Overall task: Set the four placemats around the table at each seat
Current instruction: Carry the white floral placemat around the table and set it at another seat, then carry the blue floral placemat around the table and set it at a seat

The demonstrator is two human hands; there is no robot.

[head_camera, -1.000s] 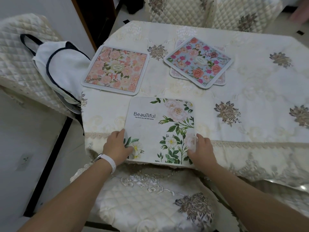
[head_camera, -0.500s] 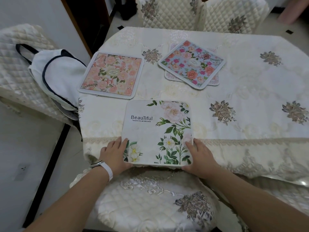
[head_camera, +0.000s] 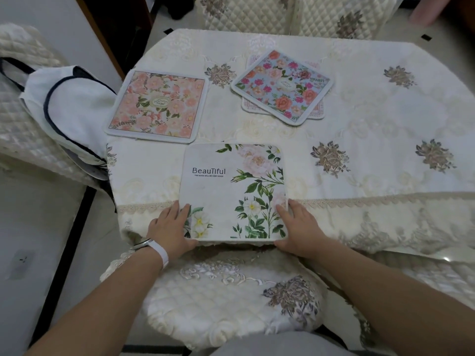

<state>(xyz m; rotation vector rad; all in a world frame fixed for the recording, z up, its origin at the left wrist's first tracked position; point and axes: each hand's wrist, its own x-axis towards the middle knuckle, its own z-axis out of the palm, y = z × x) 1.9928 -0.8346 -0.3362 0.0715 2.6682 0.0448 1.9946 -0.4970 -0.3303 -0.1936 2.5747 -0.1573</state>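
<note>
Single head-worn wide-angle view, taken from above the near chair [head_camera: 231, 299] and facing forward and steeply down onto the worktop [head_camera: 372, 129]. Close range — forearms [head_camera: 102, 304] entering from the bottom corners, left grip [head_camera: 169, 227] and right grip [head_camera: 298, 227] at mid-frame on the white placemat [head_camera: 226, 196]. Far chairs [head_camera: 257, 14] cut by the top edge; floor [head_camera: 38, 227] along the left. Right side of the worktop running out of frame.

Soft, even light here, a bit dim, hardly any shadows on the counter [head_camera: 359, 124]. One small glint on the glossy hem [head_camera: 446, 258] at right. Edges bow outward, and the corners smear soft.
</note>
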